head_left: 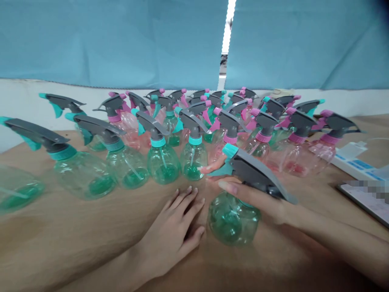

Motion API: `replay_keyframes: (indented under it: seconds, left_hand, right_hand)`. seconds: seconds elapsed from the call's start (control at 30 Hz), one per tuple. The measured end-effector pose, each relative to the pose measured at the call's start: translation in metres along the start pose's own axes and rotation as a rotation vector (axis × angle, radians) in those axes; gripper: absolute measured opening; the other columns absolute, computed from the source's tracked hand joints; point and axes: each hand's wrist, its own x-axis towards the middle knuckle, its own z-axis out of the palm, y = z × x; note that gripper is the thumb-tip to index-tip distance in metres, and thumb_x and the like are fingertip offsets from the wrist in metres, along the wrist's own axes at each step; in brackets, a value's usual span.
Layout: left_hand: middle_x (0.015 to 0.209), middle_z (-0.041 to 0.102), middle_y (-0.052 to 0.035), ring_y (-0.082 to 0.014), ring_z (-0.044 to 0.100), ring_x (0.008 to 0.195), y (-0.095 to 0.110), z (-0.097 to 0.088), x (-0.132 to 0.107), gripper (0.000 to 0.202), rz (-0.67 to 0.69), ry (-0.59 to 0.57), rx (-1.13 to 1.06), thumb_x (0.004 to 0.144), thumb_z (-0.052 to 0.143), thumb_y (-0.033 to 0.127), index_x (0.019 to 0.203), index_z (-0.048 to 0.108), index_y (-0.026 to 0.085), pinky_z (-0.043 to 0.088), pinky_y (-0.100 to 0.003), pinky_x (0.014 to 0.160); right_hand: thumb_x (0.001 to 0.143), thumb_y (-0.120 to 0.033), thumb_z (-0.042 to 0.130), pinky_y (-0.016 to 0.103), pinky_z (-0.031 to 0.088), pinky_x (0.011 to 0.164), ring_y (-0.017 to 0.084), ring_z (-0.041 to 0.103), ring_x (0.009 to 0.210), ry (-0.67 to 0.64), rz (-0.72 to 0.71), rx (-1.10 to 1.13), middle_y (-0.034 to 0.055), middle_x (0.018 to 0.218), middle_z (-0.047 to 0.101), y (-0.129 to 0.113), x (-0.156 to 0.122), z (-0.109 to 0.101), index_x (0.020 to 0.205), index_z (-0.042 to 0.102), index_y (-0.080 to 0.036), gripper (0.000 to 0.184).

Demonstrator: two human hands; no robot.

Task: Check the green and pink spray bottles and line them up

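My right hand [243, 194] is wrapped round the neck of a green spray bottle [232, 219] that stands on the wooden table [75, 239]. Its forefinger reaches along the teal trigger under the grey spray head [258, 174]. My left hand [174, 233] lies flat on the table just left of that bottle, fingers stretched out and apart, holding nothing. Right behind both hands stand several more green spray bottles [162, 160] with teal collars.
Rows of green and pink spray bottles [299, 152] fill the back of the table up to a white wall ledge and blue curtain [121, 40]. A white power strip [355, 164] and a flat device [367, 198] lie at the right edge.
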Motion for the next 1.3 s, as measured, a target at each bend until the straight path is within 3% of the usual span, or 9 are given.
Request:
replay_keyframes:
  seconds: [0.13,0.27,0.43,0.8,1.13,1.2,1.3]
  left_hand:
    - [0.145,0.042,-0.013,-0.0298,0.034,0.135,-0.001,0.001,-0.001,0.049,0.012,-0.011,0.026,0.094,0.05,0.032,0.138,0.043,0.013,0.031,-0.051,0.108]
    - [0.147,0.04,-0.0135,-0.0293,0.032,0.136,-0.001,0.002,-0.001,0.05,0.011,-0.029,0.041,0.095,0.049,0.033,0.14,0.042,0.013,0.031,-0.05,0.108]
    - [0.146,0.041,-0.0121,-0.0291,0.033,0.135,-0.002,0.003,-0.002,0.049,0.007,-0.033,0.039,0.095,0.049,0.034,0.14,0.041,0.015,0.03,-0.05,0.108]
    - [0.145,0.042,-0.0132,-0.0295,0.035,0.134,-0.001,0.002,-0.001,0.048,0.007,-0.023,0.036,0.094,0.05,0.032,0.138,0.043,0.015,0.031,-0.05,0.108]
    - [0.144,0.043,-0.0135,-0.03,0.035,0.134,-0.002,0.004,-0.003,0.05,0.007,-0.016,0.026,0.094,0.05,0.033,0.139,0.042,0.015,0.031,-0.05,0.107]
    - [0.144,0.044,-0.0131,-0.0299,0.035,0.134,-0.002,0.003,-0.002,0.05,0.003,-0.008,0.02,0.093,0.05,0.033,0.139,0.041,0.016,0.031,-0.051,0.107]
    - [0.144,0.043,-0.013,-0.0298,0.035,0.134,-0.001,0.002,-0.001,0.049,0.004,-0.005,0.004,0.093,0.05,0.032,0.139,0.042,0.016,0.03,-0.051,0.107]
  right_hand:
    - [0.089,-0.027,0.054,0.036,0.057,0.083,0.018,0.07,0.083,0.019,-0.07,0.018,0.0014,0.091,0.072,-0.011,0.004,0.001,0.12,0.059,-0.029,0.032]
    - [0.088,-0.027,0.055,0.04,0.056,0.086,0.022,0.067,0.099,0.05,-0.094,-0.002,0.0056,0.11,0.069,-0.01,0.004,0.003,0.124,0.056,-0.028,0.036]
    - [0.088,-0.023,0.055,0.042,0.054,0.091,0.023,0.062,0.111,0.036,-0.129,0.026,0.0058,0.117,0.067,-0.006,0.005,0.004,0.125,0.055,-0.028,0.037]
    - [0.082,-0.016,0.059,0.034,0.059,0.081,0.017,0.07,0.085,0.077,-0.113,0.191,0.0053,0.114,0.068,-0.009,0.008,0.013,0.125,0.056,-0.029,0.045]
    - [0.081,-0.02,0.062,0.035,0.058,0.083,0.019,0.068,0.091,0.098,-0.095,0.207,0.0048,0.115,0.068,-0.005,0.004,0.012,0.123,0.057,-0.028,0.043]
    - [0.081,-0.022,0.062,0.035,0.057,0.084,0.019,0.068,0.089,0.107,-0.079,0.187,0.0038,0.108,0.07,-0.005,0.004,0.012,0.12,0.059,-0.027,0.039]
    - [0.083,-0.023,0.06,0.033,0.059,0.072,0.018,0.068,0.075,0.095,-0.018,0.202,0.0022,0.09,0.071,-0.006,0.002,0.012,0.115,0.061,-0.028,0.033]
